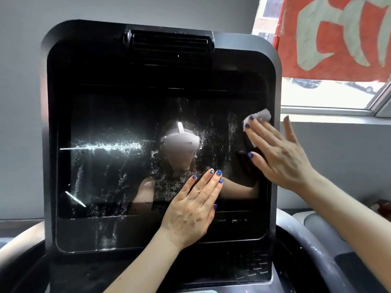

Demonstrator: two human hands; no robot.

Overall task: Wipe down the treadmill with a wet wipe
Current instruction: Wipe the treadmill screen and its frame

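While the wet wipe [257, 121] is pressed flat under the right hand [281, 153] at the screen's [118, 157] right edge, the streaked glass lies leftward, past the flat, empty left hand [193, 210].

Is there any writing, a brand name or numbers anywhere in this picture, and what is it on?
Nothing here can be read as text.
Red banner in the window: large pale shapes, maybe characters, cut off and not readable.
Buttons below the screen: faint marks, too small and dark to read.
Treadmill console: no brand or number shows.
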